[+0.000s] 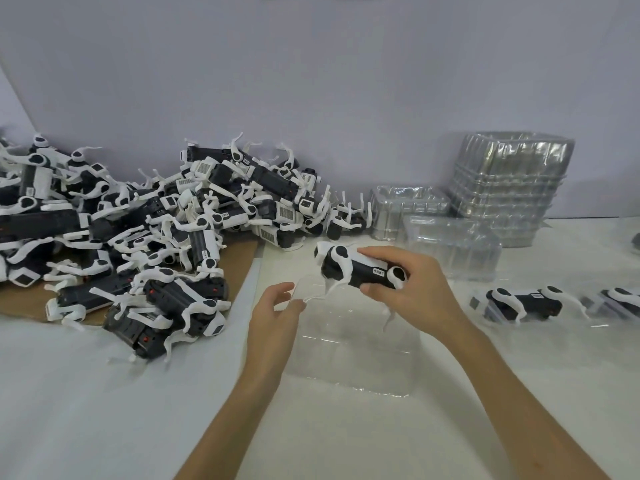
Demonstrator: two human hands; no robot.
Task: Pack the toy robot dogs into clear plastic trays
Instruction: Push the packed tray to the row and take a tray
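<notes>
Head view, looking down. Toy robot dog (360, 270), black body with white legs, gripped round its rear half by right hand (415, 285), fingers over, thumb under. Long axis running left to right, slightly tilted, front end (seemingly the head) pointing left. Held just above the far edge of clear plastic tray (353, 355), lying flat below and nearer the body. Left hand (273, 313) at the tray's far-left corner, fingers loosely curled; pinching or merely touching, cannot tell. Pile of loose dogs (138, 237) left; stack of empty trays (509, 188) far right; 2 packed dogs (523, 303) right.
</notes>
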